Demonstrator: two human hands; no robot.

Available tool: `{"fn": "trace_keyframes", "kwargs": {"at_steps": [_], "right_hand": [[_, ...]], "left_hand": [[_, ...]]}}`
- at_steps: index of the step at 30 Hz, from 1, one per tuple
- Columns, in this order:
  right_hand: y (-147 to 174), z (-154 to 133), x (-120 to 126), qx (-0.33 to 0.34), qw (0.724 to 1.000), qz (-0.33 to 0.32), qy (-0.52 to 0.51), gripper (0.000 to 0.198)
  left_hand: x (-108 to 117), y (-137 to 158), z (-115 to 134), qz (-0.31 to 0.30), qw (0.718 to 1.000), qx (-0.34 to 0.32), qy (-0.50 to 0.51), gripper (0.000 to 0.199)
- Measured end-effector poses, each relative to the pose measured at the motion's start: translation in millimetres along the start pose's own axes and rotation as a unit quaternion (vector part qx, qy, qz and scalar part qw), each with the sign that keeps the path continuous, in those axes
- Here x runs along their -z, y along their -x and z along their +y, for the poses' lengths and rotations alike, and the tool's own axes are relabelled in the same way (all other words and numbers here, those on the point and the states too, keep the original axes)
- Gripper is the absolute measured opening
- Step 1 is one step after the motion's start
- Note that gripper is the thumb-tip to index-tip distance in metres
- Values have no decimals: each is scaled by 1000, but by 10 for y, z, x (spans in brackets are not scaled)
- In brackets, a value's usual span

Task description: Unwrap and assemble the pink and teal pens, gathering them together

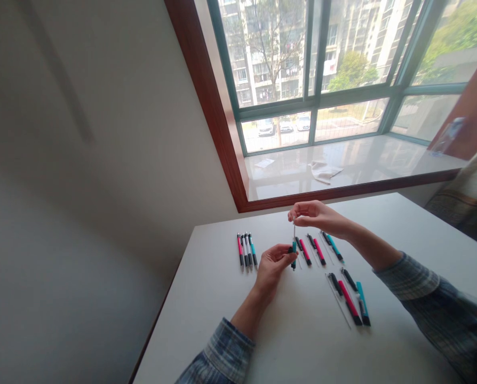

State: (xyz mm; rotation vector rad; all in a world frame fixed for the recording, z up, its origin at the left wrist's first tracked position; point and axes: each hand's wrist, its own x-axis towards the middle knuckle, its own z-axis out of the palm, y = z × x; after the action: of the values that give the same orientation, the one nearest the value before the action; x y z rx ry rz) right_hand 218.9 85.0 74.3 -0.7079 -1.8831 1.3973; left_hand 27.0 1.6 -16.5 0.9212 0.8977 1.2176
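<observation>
My left hand (pixel 273 264) is closed around a teal pen barrel (pixel 294 247) with a dark lower end, held upright over the table. Above it, the fingertips of my right hand (pixel 317 214) pinch a thin pen refill (pixel 294 229), its lower end at the barrel's top; how deep it sits I cannot make out. Beside my left hand, several whole pens (pixel 246 253) lie in a row. Just right of the held barrel are pen parts: pink barrels (pixel 319 252), a teal barrel (pixel 335 248), black pieces and thin refills. Nearer me lie another pink barrel (pixel 349 303) and teal barrel (pixel 364 304).
The white table (pixel 294 330) meets the wall (pixel 134 160) on the left. Behind it, a window sill (pixel 288 173) holds a crumpled cloth (pixel 324 172), a paper (pixel 264 163) and a clear bottle (pixel 448 137). A curtain (pixel 462 197) hangs at the right.
</observation>
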Motion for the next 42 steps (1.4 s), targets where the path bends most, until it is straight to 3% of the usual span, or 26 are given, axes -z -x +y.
{"fn": "trace_keyframes", "kwargs": {"at_steps": [28,37,42], "right_hand": [[-11,37,-13,-12,999,-34,-17,24],[-25,45,-24,-19,995,-90,32,23],[-19,42,-42,-29,984,-150,88,33]], "left_hand": [[-13,16,38,6,1000,-2,5,30],[-4,15,67,10,1000,0,5,32],[-19,6,96,2,1000,-15,-1,31]]}}
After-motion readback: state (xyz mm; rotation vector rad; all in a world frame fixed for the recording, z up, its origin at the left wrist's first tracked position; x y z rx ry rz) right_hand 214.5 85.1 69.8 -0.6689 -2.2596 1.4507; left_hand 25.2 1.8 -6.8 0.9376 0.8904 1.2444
